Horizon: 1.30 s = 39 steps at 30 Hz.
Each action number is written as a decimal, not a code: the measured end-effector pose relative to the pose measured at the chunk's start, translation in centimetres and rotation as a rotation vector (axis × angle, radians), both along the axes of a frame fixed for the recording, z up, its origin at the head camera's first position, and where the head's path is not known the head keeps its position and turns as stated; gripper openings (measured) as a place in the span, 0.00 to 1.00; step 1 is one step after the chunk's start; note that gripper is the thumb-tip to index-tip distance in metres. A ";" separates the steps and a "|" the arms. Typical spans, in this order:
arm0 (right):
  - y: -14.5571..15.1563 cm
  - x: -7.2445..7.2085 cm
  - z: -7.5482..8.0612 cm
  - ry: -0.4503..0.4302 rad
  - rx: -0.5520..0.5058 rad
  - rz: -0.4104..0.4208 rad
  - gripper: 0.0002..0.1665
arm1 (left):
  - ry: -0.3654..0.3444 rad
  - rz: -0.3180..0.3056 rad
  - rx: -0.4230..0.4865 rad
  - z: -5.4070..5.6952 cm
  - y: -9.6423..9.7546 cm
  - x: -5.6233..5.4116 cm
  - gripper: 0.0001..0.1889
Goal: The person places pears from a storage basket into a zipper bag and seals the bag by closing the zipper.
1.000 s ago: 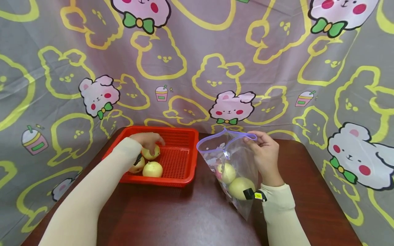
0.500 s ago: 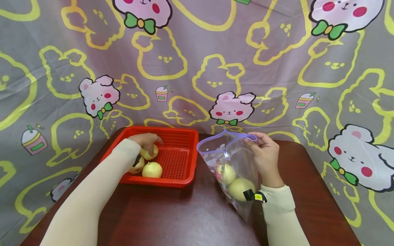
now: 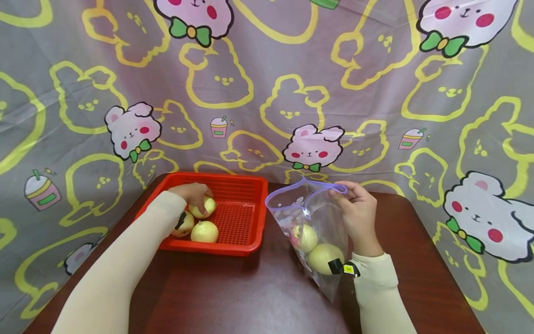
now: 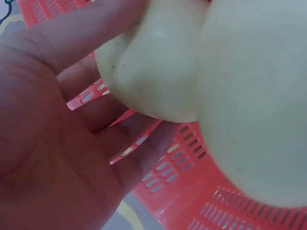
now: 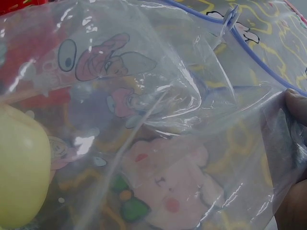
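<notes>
My left hand (image 3: 193, 192) reaches into the red basket (image 3: 238, 218) and curls its fingers round a yellow-green apple (image 3: 205, 206); in the left wrist view that apple (image 4: 158, 62) sits against my palm (image 4: 53, 143). Two more apples (image 3: 204, 231) lie in the basket's near left corner. My right hand (image 3: 354, 211) pinches the blue-edged rim of a clear zip bag (image 3: 310, 218), holding it upright and open on the table. Two apples (image 3: 321, 256) sit inside the bag. The right wrist view shows the bag's printed film (image 5: 144, 120) and one apple (image 5: 21, 167) inside.
A dark brown table (image 3: 250, 297) holds the basket at left and the bag at right. A cartoon-print curtain (image 3: 267, 93) closes off the back and both sides. Bare tabletop lies between my forearms.
My left hand has shifted slightly back and left in the basket, still on the same apple. The right hand and the bag have hardly moved.
</notes>
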State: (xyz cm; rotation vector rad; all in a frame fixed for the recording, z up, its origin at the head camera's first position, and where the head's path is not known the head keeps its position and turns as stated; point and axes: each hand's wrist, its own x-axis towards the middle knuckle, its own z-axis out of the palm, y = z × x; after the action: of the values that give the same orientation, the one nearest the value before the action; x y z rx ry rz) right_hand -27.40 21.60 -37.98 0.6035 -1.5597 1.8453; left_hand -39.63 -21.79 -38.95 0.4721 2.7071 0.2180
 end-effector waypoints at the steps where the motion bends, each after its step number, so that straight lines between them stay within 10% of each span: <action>1: 0.0 0.0 0.0 0.001 0.000 0.000 0.13 | 0.001 0.002 0.003 0.0 0.0 0.0 0.37; 39: -0.2 0.2 0.3 -0.009 0.031 -0.040 0.13 | 0.079 0.010 0.006 0.1 -1.7 -0.7 0.41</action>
State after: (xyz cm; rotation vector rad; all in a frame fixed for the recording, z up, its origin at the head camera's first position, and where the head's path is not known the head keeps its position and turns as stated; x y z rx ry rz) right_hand -27.22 21.38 -37.66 0.5740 -1.5978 1.7998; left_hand -40.37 -23.44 -38.85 0.4790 2.7869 0.2149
